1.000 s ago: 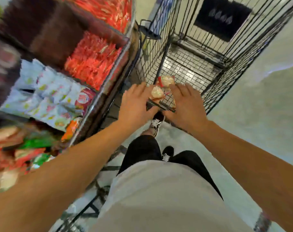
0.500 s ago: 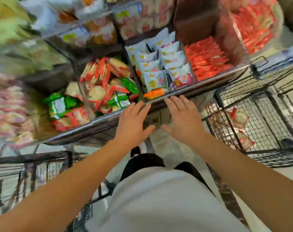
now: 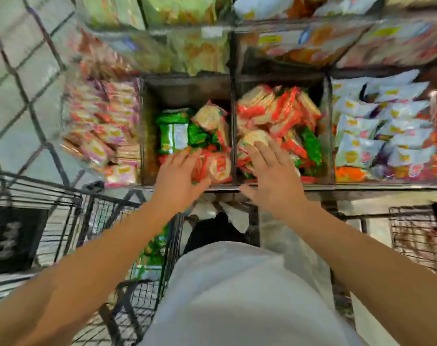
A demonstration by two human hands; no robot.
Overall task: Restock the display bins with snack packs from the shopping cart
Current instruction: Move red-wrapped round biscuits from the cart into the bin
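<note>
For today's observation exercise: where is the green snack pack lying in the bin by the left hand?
In the head view, the green snack pack lies left of centre, just beyond the left hand, beside round cracker packs.

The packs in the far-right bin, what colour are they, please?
Mostly white packs, seen in the head view.

1. Your left hand (image 3: 178, 174) was beside the red-and-cream snack packs at the wire cart's rim a second ago; it now lies over the red-wrapped cracker packs (image 3: 212, 167) at the front of the dark middle display bin (image 3: 147, 136).
2. Your right hand (image 3: 270, 168), then at the cart too, now reaches with spread fingers over the red and green packs in the neighbouring bin (image 3: 324, 136).
3. Your view has swung from the cart to the bins.
</note>
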